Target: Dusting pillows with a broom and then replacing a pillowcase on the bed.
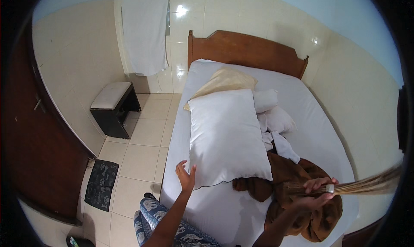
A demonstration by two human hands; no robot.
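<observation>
My right hand [318,192] grips a bundled stick broom [352,186] near its metal band, with the bristles fanning toward the right rim. Below that hand lies a crumpled brown blanket [309,224] on the bed. My left hand [186,177] holds nothing, its fingers apart, by the lower left corner of a large white pillow [226,134]. Whether it touches the pillow is hard to tell. Behind the big pillow rest a cream pillow [226,80], a small white bolster or rolled pillow [266,101] and another white pillow [280,120]. A white sheet [223,211] covers the mattress.
A wooden headboard [245,49] stands against the tiled wall. Left of the bed are a padded black stool [111,109], a dark paw-print mat [102,185] and a brown door [45,134]. A white towel [145,30] hangs on the wall. A black bin [79,241] sits lower left.
</observation>
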